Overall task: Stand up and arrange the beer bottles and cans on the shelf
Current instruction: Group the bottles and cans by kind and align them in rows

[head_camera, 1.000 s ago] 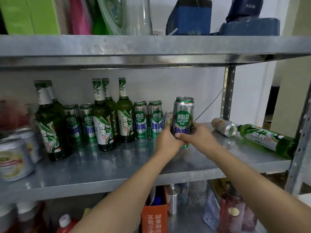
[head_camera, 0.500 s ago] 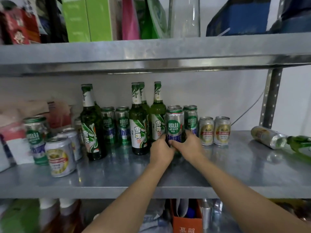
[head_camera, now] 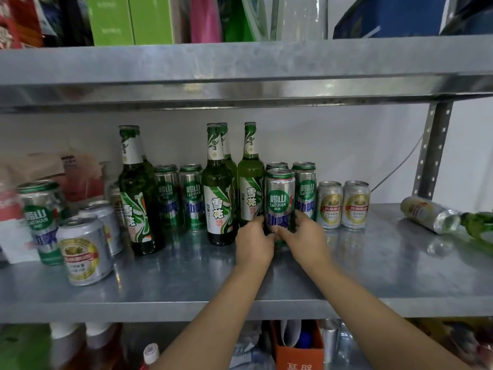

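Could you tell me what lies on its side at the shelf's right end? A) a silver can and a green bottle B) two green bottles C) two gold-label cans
A: a silver can and a green bottle lie tipped near the post; the left hand and right hand grip an upright Laoshan can.

Only one cam, head-mounted wide-angle, facing the metal shelf (head_camera: 373,268) head-on from close up, tilted slightly down; forearms (head_camera: 213,316) enter from the bottom edge.
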